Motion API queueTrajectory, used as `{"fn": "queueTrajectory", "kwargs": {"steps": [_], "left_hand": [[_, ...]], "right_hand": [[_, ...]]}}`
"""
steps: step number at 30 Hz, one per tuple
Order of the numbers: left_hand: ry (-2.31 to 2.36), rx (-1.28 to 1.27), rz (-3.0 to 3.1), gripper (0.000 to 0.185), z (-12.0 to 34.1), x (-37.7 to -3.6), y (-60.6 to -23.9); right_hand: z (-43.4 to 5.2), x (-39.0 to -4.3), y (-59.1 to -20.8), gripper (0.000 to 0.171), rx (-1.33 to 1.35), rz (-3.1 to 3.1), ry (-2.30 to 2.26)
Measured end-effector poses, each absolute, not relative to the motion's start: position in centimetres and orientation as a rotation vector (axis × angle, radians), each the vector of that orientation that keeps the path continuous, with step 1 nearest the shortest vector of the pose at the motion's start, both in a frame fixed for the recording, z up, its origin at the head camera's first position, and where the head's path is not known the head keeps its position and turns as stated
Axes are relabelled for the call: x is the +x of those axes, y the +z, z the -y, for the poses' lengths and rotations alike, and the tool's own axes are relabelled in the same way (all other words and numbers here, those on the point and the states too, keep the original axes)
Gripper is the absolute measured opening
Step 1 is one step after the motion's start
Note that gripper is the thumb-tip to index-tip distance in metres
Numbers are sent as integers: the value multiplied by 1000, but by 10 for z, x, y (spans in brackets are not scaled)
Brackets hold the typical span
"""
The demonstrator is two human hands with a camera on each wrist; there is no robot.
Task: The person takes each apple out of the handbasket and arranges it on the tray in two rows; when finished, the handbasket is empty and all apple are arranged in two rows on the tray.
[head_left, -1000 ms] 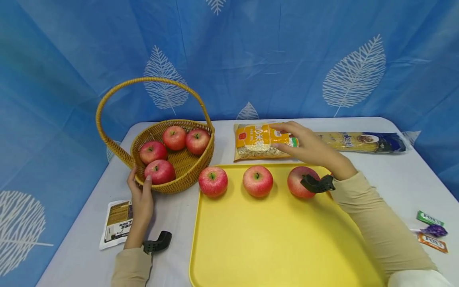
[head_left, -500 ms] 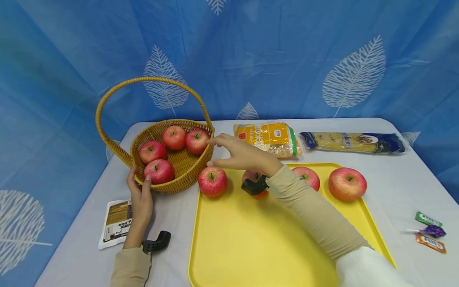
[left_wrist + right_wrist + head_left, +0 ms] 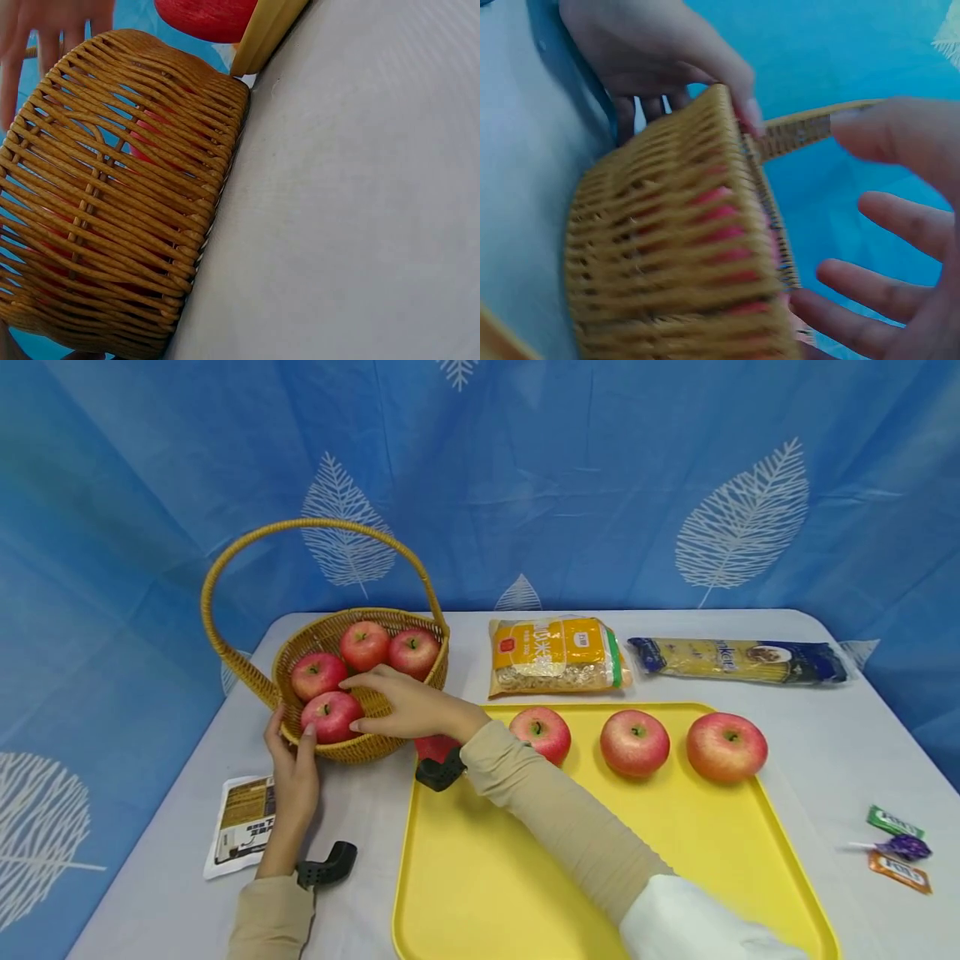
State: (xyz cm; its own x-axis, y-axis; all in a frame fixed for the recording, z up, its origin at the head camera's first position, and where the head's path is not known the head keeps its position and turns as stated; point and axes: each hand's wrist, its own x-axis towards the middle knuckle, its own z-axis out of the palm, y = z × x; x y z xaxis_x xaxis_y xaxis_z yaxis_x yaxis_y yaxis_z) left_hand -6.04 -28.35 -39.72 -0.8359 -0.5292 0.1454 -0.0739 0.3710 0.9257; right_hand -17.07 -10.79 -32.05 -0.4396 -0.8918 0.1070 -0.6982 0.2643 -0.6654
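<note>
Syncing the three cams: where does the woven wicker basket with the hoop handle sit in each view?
Head: woven wicker basket, left of centre on the table, beside the yellow tray.
Left wrist: fills the left half, side wall seen close up.
Right wrist: centre to lower left, blurred.
Shared landmark: the left hand gripping the basket's rim, also at the top in the right wrist view.

Your right hand hovers spread just above the basket; your left hand grips its far rim.
</note>
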Motion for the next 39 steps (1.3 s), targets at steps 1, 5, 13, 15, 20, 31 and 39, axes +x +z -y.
{"fn": "queueTrajectory", "kwargs": {"steps": [1, 5, 13, 15, 20, 31, 39], "left_hand": [[-1461, 520, 2215, 57, 283, -61, -397], [-1455, 532, 2217, 56, 285, -59, -397], [-1440, 547, 2207, 56, 289, -55, -398], [-1439, 543, 2202, 56, 289, -55, -398], [-1456, 518, 2198, 56, 290, -58, -399], [-1486, 527, 2211, 57, 286, -63, -395], [-1489, 545, 2225, 57, 288, -61, -398]], "right_hand": [[113, -171, -324, 55, -1448, -2247, -969], [133, -171, -334, 55, -1403, -2268, -1047], [159, -173, -338, 65, -1355, -2331, -1014], [163, -175, -338, 68, -1361, -2337, -967], [170, -184, -341, 80, -1332, -2333, -908], [172, -190, -341, 100, -1281, -2307, -763], [170, -185, -344, 92, -1340, -2387, -699]]}}
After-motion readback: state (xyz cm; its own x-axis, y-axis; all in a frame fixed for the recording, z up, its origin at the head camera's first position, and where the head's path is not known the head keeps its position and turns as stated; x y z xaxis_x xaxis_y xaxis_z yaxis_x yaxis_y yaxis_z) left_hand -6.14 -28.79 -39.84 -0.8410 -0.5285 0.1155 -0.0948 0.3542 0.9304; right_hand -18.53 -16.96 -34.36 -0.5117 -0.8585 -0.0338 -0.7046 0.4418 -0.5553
